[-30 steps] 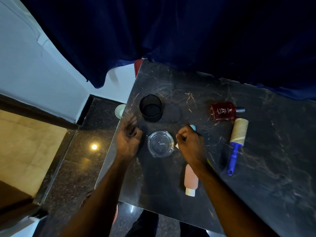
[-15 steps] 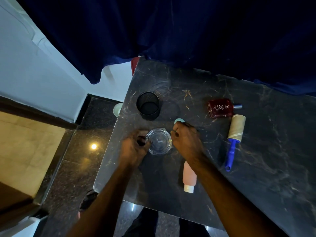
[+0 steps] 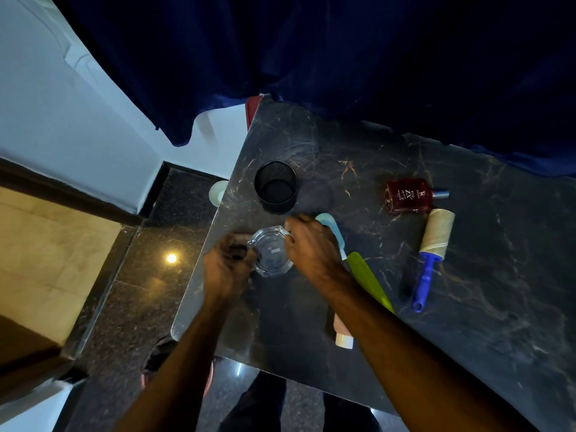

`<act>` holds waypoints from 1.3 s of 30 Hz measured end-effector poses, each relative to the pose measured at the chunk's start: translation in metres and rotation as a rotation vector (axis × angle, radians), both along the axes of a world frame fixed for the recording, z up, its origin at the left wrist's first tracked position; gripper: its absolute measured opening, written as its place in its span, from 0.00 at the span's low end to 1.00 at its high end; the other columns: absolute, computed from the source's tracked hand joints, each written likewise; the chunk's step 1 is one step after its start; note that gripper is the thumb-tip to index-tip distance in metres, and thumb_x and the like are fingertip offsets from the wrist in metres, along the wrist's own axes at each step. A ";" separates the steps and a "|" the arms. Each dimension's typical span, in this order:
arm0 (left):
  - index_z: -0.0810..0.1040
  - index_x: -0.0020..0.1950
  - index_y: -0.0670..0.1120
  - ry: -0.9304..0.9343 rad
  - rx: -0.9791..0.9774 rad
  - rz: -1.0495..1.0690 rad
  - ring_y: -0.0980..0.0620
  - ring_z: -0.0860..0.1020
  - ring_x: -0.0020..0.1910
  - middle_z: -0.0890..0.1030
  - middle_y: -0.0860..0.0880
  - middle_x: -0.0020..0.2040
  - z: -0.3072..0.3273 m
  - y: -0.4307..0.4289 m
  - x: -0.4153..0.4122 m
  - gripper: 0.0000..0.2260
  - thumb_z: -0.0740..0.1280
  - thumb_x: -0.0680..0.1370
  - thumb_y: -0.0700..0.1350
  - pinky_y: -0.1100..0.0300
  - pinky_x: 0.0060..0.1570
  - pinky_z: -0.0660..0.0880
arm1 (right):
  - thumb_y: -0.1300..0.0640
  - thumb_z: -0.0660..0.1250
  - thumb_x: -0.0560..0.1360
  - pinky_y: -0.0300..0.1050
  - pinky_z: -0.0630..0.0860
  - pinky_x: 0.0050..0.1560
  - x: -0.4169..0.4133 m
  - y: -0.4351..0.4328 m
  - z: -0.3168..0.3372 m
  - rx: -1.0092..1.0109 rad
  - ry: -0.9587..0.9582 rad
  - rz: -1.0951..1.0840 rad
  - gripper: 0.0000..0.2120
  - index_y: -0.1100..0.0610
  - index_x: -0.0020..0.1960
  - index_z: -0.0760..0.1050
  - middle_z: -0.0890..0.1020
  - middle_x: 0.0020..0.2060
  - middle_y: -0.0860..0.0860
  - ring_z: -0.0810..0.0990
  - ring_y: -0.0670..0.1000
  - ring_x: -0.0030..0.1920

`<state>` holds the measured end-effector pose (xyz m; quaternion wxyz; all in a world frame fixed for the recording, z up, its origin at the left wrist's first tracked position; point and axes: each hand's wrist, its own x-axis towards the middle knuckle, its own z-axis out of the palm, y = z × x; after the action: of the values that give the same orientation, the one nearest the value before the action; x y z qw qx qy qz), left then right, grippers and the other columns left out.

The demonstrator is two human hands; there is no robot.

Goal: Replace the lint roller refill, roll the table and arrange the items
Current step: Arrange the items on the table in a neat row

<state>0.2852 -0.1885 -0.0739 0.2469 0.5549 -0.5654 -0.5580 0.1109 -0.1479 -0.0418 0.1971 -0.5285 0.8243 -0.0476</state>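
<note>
A lint roller (image 3: 431,249) with a blue handle and a tan roll lies on the dark marble table (image 3: 467,307), to the right of both hands. A clear glass dish (image 3: 271,252) sits near the table's left edge. My left hand (image 3: 229,266), blurred, has curled fingers on the dish's left rim. My right hand (image 3: 311,247) grips its upper right rim. A black mesh cup (image 3: 276,187) stands just behind the dish. A red perfume bottle (image 3: 408,196) lies beside the roller's top.
A light blue item (image 3: 330,226) and a green item (image 3: 371,282) lie partly under my right wrist. A pink bottle (image 3: 343,335) lies near the front edge. Dark blue curtain hangs behind the table. The floor drops off at left.
Both hands closed in on the glass dish from either side and now hold its rim. The view shifted slightly; the roller and bottles stayed put.
</note>
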 end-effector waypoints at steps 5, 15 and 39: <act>0.82 0.55 0.34 -0.034 0.056 0.064 0.47 0.84 0.43 0.87 0.39 0.47 0.002 -0.008 0.002 0.07 0.73 0.77 0.28 0.44 0.47 0.84 | 0.56 0.64 0.80 0.47 0.77 0.49 0.010 -0.011 -0.008 -0.065 -0.012 -0.016 0.07 0.53 0.56 0.77 0.81 0.55 0.52 0.81 0.55 0.54; 0.82 0.57 0.33 0.014 0.081 0.113 0.39 0.82 0.46 0.85 0.31 0.51 -0.004 -0.008 0.001 0.09 0.73 0.78 0.29 0.34 0.53 0.82 | 0.57 0.66 0.77 0.49 0.76 0.45 0.010 -0.012 -0.020 -0.125 -0.058 -0.060 0.04 0.55 0.52 0.78 0.81 0.52 0.53 0.82 0.58 0.50; 0.82 0.59 0.35 0.073 0.077 0.181 0.39 0.82 0.48 0.84 0.32 0.53 -0.005 0.002 -0.002 0.09 0.72 0.79 0.31 0.45 0.47 0.83 | 0.54 0.67 0.78 0.53 0.80 0.49 0.007 -0.010 -0.028 -0.143 -0.113 -0.081 0.04 0.53 0.51 0.76 0.81 0.51 0.53 0.82 0.56 0.50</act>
<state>0.2834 -0.1862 -0.0787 0.2953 0.5922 -0.4818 -0.5745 0.1183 -0.1583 -0.0697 0.2029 -0.5039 0.8272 -0.1438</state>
